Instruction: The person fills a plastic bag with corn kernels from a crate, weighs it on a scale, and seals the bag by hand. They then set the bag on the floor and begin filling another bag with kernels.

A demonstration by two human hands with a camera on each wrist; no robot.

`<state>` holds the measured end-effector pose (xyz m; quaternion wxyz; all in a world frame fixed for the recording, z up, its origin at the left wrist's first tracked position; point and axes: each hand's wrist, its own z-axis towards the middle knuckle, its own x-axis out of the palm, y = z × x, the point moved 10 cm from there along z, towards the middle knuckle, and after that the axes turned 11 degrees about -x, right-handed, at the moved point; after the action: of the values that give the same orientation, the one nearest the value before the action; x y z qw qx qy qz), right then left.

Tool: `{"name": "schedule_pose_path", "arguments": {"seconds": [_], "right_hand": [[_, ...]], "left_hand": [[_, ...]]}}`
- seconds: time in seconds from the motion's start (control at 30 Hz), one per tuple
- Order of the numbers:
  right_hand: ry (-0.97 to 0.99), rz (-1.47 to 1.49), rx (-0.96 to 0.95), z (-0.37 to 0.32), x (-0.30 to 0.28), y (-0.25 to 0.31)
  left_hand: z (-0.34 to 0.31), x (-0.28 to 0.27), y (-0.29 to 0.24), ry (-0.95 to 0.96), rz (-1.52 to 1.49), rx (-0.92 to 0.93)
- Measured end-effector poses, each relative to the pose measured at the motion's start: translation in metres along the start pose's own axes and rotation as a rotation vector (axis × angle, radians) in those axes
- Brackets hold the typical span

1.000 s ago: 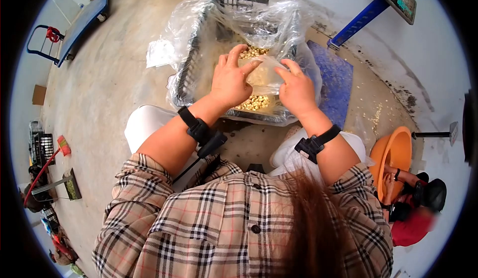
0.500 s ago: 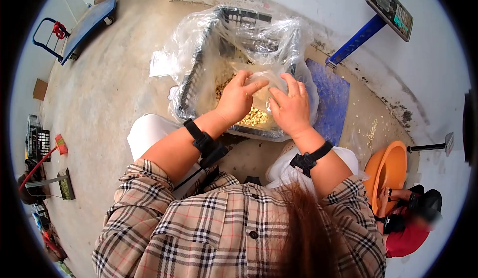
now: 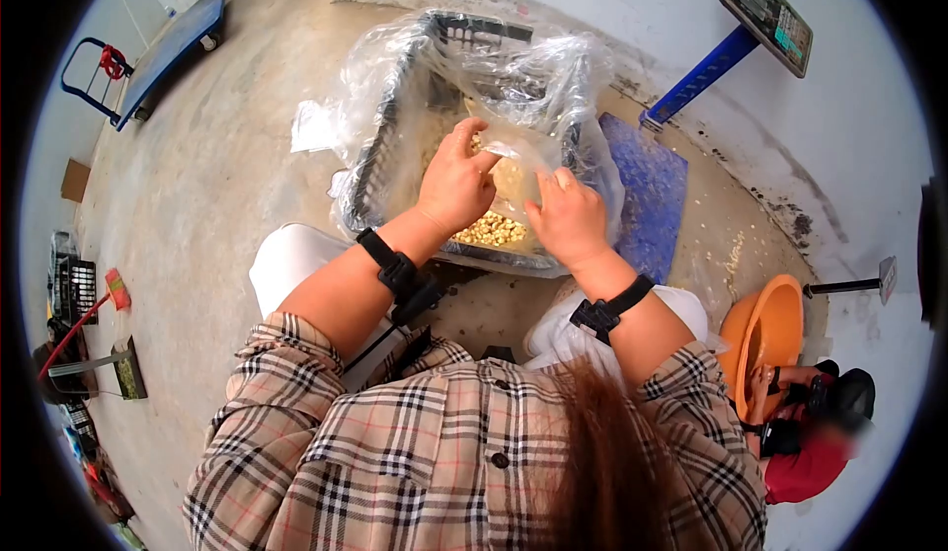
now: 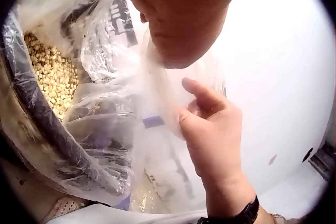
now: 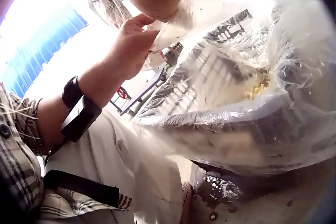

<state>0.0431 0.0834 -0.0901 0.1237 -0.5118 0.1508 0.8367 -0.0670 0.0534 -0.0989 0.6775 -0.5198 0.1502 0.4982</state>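
Note:
Between both hands a thin clear plastic bag (image 3: pixel 513 168) is stretched above a dark slatted crate (image 3: pixel 373 168). The left hand (image 3: pixel 456 188) pinches one side of the bag's edge, and the right hand (image 3: pixel 571 217) pinches the other with thumb and fingers. In the left wrist view the right hand (image 4: pixel 212 129) shows its thumb against the film. The left hand (image 5: pixel 128 45) grips the film in the right wrist view. Loose clear plastic lining (image 3: pixel 538 77) drapes over the crate's rim. Pale yellow kernel-like pieces (image 3: pixel 489 230) lie inside, partly hidden under the bag and hands.
Right of the crate are a blue mat (image 3: pixel 647 191) and a scale on a blue post (image 3: pixel 701 77). An orange tub (image 3: pixel 785 314) stands at right, with another person (image 3: pixel 815 462) beside it. A blue trolley (image 3: pixel 178 52) stands far left.
The head view has shifted, moving the crate within it. The right hand's fingers have curled in more, and the hands have moved slightly apart with the bag between them.

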Motion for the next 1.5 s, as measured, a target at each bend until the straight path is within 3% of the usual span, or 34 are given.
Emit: {"name": "schedule_pose_path", "arguments": {"seconds": [0.2,0.27,0.37,0.53,0.77,0.83,0.9,1.2,1.23,1.33,1.37,1.5], "right_hand": [[0.039,-0.007,0.090,0.003,-0.006,-0.011],[0.032,-0.019,0.100,0.001,-0.009,-0.011],[-0.035,-0.056,0.155,-0.003,-0.019,-0.016],[-0.102,-0.096,0.304,-0.015,-0.055,-0.048],[-0.080,-0.244,0.657,-0.065,-0.080,-0.160],[-0.076,-0.268,0.775,-0.087,-0.068,-0.193],[-0.053,-0.281,0.905,-0.110,-0.051,-0.220],[0.109,-0.121,1.174,-0.202,0.048,-0.296],[0.159,-0.110,1.192,-0.209,0.059,-0.300],[0.306,-0.067,1.209,-0.224,0.089,-0.306],[0.354,-0.044,1.195,-0.228,0.099,-0.306],[0.460,0.023,1.144,-0.239,0.120,-0.309]], "left_hand": [[-0.002,0.004,-0.006,0.092,0.098,-0.051],[-0.003,0.002,-0.003,0.122,-0.023,-0.013],[-0.012,-0.016,-0.027,0.055,-0.073,0.208],[-0.011,-0.030,-0.012,0.079,-0.270,0.053],[-0.005,-0.036,0.038,0.057,-0.243,-0.202],[-0.010,-0.026,0.049,0.111,-0.239,-0.292],[-0.015,-0.024,0.051,0.101,-0.186,-0.242],[-0.020,0.010,0.058,0.340,-0.175,-0.415],[-0.019,0.011,0.054,0.310,-0.147,-0.348],[-0.023,0.026,0.058,0.418,-0.145,-0.423],[-0.022,0.026,0.055,0.381,-0.111,-0.325],[-0.022,0.028,0.059,0.422,-0.121,-0.375]]}}
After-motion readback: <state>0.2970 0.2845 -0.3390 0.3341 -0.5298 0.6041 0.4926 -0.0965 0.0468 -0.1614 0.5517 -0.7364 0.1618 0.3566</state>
